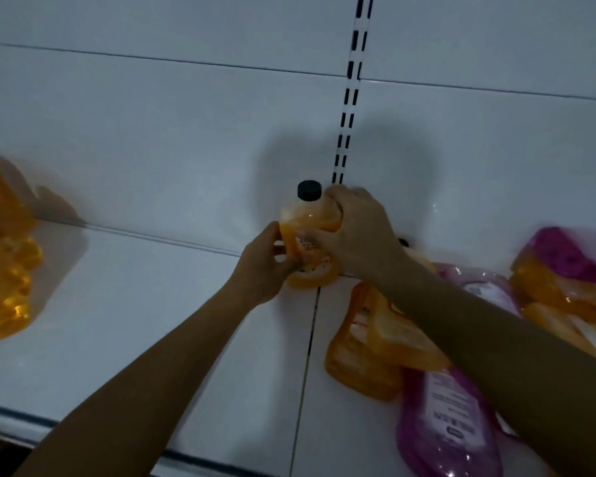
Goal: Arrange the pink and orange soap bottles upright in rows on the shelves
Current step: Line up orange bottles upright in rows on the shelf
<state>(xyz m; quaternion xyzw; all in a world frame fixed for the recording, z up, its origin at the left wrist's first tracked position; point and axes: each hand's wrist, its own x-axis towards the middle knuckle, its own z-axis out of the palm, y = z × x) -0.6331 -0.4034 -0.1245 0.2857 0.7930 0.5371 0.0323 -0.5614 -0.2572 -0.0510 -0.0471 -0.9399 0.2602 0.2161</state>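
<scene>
both hands, left (262,266) and right (355,232), clasp the orange bottle (307,242) upright at the shelf's (152,304) back edge; releasing carelessly could tip it onto the lying bottles (375,342).

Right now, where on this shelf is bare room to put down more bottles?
Free: the white shelf between the orange bottles at the left edge and the held orange bottle. Crowded: right of the seam, where orange and pink bottles lie piled.
</scene>
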